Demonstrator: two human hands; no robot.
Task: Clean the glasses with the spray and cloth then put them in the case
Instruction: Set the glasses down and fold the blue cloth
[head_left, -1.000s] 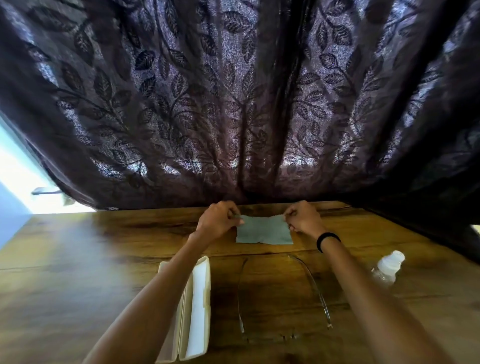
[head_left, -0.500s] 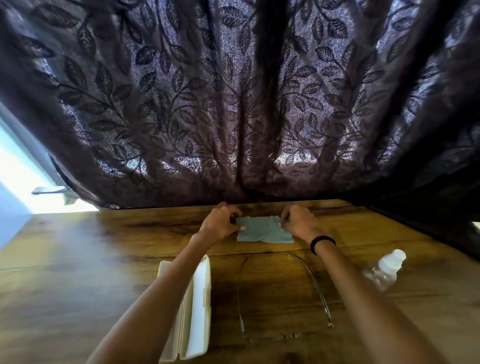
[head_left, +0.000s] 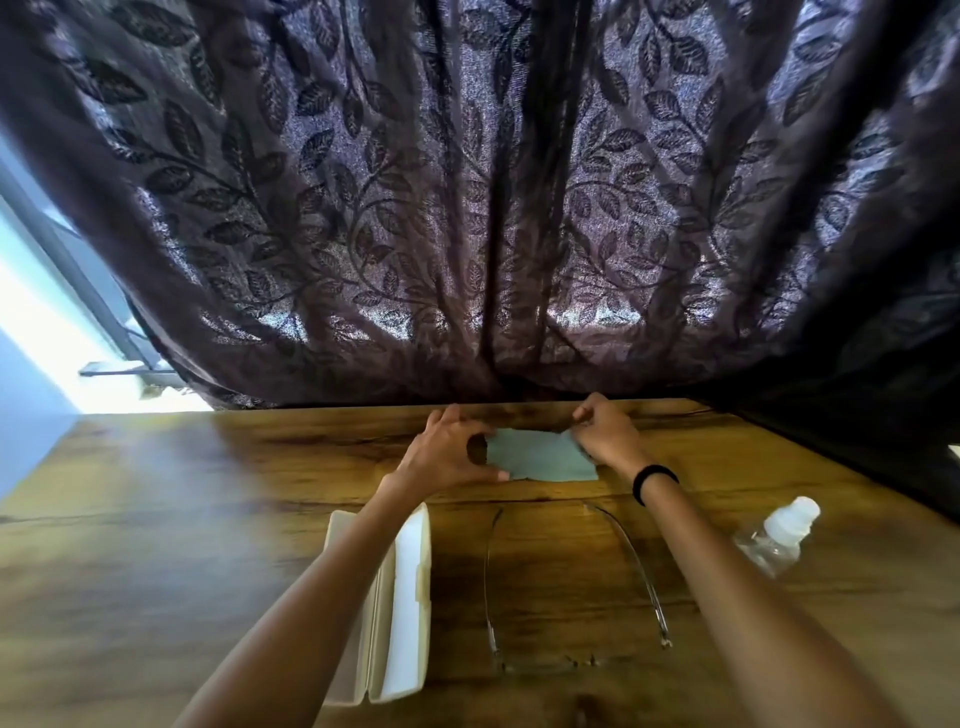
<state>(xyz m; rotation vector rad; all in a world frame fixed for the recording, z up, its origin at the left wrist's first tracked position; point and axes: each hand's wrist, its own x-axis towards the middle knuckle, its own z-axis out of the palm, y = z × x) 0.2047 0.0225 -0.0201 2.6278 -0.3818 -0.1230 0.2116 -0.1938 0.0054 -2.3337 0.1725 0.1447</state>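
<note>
1. Both hands are out at the far edge of the wooden worktop (head_left: 156, 519), right under the hem of the dark leaf-patterned curtain (head_left: 467, 208).
2. Between them lies the pale grey-green cloth (head_left: 540, 460), flat on the wood for the most part.
3. Left hand (head_left: 447, 452): thumb and fingers curve round the cloth's left edge, thumb tip touching the near corner. The grip looks loosened, an open ring rather than a pinch, though I can't say for sure.
4. Right hand (head_left: 605, 434): grip clenched on the cloth's far right corner, and that corner lifts a little off the wood. A black band (head_left: 653, 480) sits on that wrist.
5. The glasses (head_left: 571, 597) lie near the person, between the two forearms, temples spread and pointing away towards the cloth, lenses at the near side. Nobody is touching them.
6. The cream case (head_left: 400, 597) lies open just left of the glasses, partly under the left forearm.
7. The spray bottle (head_left: 779, 535), clear with a white cap, sits off to the right, apart from the rest.
</note>
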